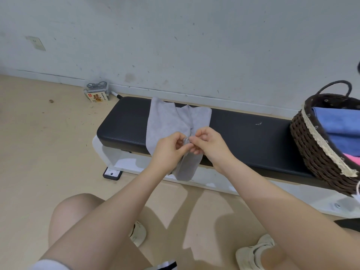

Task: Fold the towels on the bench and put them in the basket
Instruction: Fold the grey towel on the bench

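- Left hand [169, 148]: centre of frame, fingers curled, thumb and fingertips pinching a gathered edge of the grey towel [167, 121].
- Right hand [209, 146]: just beside the left, fingers curled, pinching the same gathered edge. The two hands meet at the pinch point, fingertips touching or nearly so.
- Grey towel: spreads from the pinch point up and away across the bench [243, 133], its far corners lying on the black pad toward the wall. A lower part hangs below the hands, over the bench's near edge.
- Bench: black padded top on a white frame, running from centre-left to the right edge of frame.
- Basket [315, 152]: dark wicker with lace trim and a loop handle, standing on the bench at right of frame, well apart from the hands. Inside lie a blue towel [339, 125] and a pink towel [350, 158].
- Room: beige floor, scuffed pale wall [175, 45]. A small box [97, 92] sits on the floor against the wall, upper left of the bench.
- Lower frame: the person's bare knees and pale shoes.
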Demonstrator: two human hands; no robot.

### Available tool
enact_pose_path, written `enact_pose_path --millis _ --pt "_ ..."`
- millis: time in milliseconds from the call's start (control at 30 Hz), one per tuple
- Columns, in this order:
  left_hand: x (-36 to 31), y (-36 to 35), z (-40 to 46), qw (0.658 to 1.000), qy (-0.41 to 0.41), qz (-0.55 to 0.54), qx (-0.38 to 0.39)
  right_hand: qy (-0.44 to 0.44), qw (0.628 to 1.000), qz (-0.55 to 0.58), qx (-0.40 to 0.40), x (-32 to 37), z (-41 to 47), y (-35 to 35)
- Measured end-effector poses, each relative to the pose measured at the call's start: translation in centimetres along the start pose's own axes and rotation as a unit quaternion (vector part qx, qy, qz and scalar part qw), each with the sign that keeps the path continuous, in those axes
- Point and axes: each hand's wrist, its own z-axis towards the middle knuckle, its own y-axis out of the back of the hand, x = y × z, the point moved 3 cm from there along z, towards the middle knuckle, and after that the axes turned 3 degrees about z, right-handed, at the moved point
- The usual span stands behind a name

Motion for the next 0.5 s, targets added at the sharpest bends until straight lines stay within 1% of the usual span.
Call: enact_pose_path --millis 100,133,200,267,333,400,467,500 --pt "-1.0 0.3 0.5 1.0 -0.01 0.01 -0.014 0.016 0.999 0.046 -0.004 -0.2 -0.3 1.0" --pt "-1.5 0.4 0.7 1.0 -0.005 -0.015 -0.018 0.027 0.999 0.036 0.002 -0.3 -0.5 1.3" --pt "-2.8 0.4 0.8 0.99 0.024 -0.136 -0.011 0.048 0.997 -0.051 0.027 -0.4 -1.1 1.6" --pt "-4.3 -0.1 0.6 0.961 0.057 -0.27 0.016 0.078 0.988 -0.127 0.031 -0.4 -1.9 1.9" --pt "-5.8 -0.9 0.3 0.928 0.071 -0.362 0.046 0.121 0.981 -0.148 -0.013 0.4 -2.6 2.7" --pt "-6.9 -1.2 0.4 0.895 0.076 -0.436 0.052 0.161 0.97 -0.173 -0.058 1.2 -3.2 3.9" --pt "-7.9 -1.2 0.7 0.848 0.083 -0.521 0.049 0.174 0.965 -0.185 -0.07 1.6 -4.1 5.1" --pt "-8.4 -1.1 0.8 0.816 0.09 -0.568 0.053 0.169 0.965 -0.188 -0.067 1.8 -4.6 5.5"
